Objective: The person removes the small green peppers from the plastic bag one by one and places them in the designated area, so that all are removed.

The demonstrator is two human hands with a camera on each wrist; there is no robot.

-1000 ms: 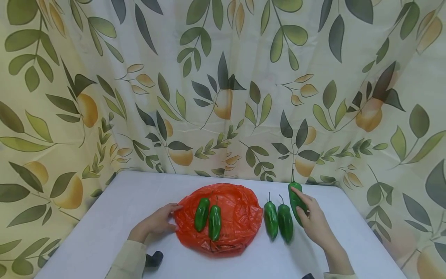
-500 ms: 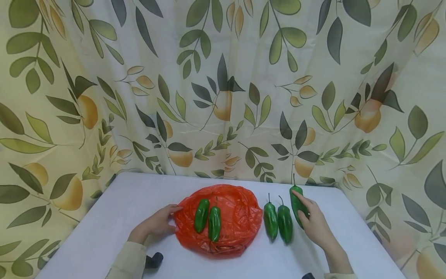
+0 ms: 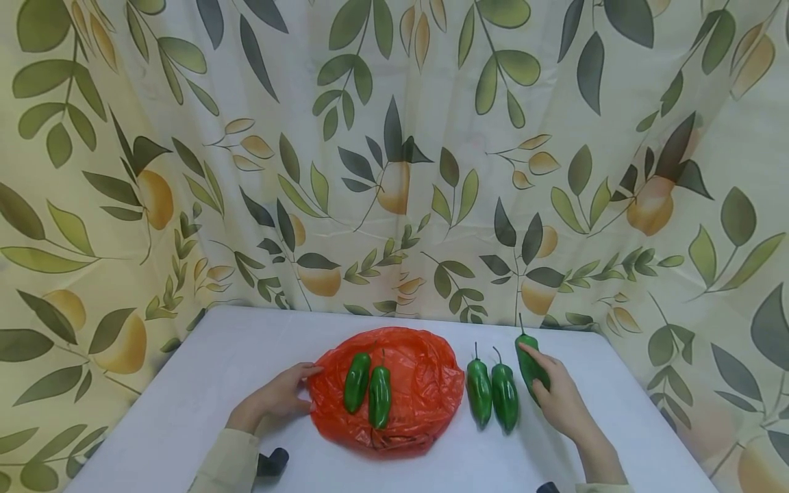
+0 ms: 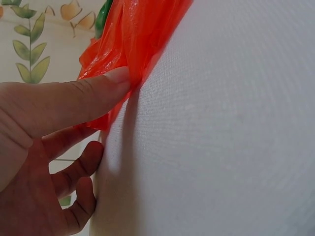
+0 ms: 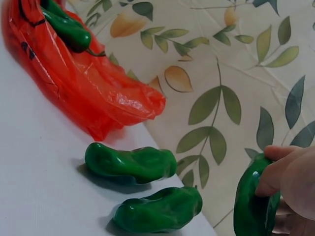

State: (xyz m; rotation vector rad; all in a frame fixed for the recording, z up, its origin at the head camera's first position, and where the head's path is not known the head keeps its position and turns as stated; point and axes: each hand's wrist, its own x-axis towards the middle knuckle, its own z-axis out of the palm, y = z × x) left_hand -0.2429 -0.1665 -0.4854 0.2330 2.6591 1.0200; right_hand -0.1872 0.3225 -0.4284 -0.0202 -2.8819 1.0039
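My left hand (image 3: pixel 277 392) pinches the left edge of a crumpled red plastic bag (image 3: pixel 425 383); in the left wrist view the thumb (image 4: pixel 83 101) lies on the bag's edge. Two green peppers, a left one (image 3: pixel 357 383) and a right one (image 3: pixel 380 397), lie on the bag. My right hand (image 3: pixel 557 394) grips another green pepper (image 3: pixel 530 363), its stem pointing away from me. In the right wrist view this held pepper (image 5: pixel 248 201) appears raised off the table. Two more peppers, one nearer the bag (image 3: pixel 479 390) and one beside it (image 3: pixel 505 397), lie between bag and right hand.
A white-covered table (image 3: pixel 185 411) bears everything. Behind it hangs a curtain (image 3: pixel 394 205) with a leaf and fruit print. A black object (image 3: pixel 272 462), seemingly part of the left wrist's camera gear, shows beside the left wrist.
My right hand has brought its pepper slightly nearer and lower, a little to the right. The left hand, the bag and the other peppers stay in place.
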